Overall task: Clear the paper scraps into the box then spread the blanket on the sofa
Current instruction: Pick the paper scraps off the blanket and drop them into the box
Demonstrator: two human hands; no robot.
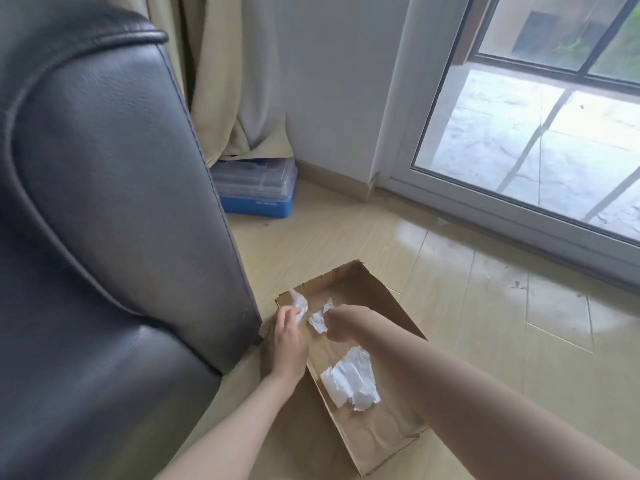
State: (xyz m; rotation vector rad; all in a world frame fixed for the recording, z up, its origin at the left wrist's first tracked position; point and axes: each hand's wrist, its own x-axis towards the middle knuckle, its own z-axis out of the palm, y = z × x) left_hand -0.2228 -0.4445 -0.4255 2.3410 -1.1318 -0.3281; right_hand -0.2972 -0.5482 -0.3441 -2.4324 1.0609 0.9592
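A pale wood-look floor (450,271) runs from a glass door (536,133) to the dark leather sofa (104,202), where a shallow cardboard box (377,434) lies open just beside the sofa's end. A person reaches both bare arms down over it. The left hand (289,344) holds a crumpled white paper scrap (300,304) in its fingers, at the box's far left corner near the sofa. The right hand (341,323) is curled around a second scrap (319,319) above the box's middle. A larger torn piece (351,377) already lies inside on the box floor, toward its near end. No blanket is in view.

The box walls look low and one near flap lies flat, so a light scrap let go at the left corner could well drift over the rim and land in the narrow gap against the sofa, where it would be awkward to retrieve. Releasing nearer the box's middle would seem safer. Open floor lies to the right, toward the door, giving room to shift the box away from the sofa; on the left the sofa's side hems in the left arm. A blue plastic case (256,188) and a curtain (221,81) stand well behind, out of the way.
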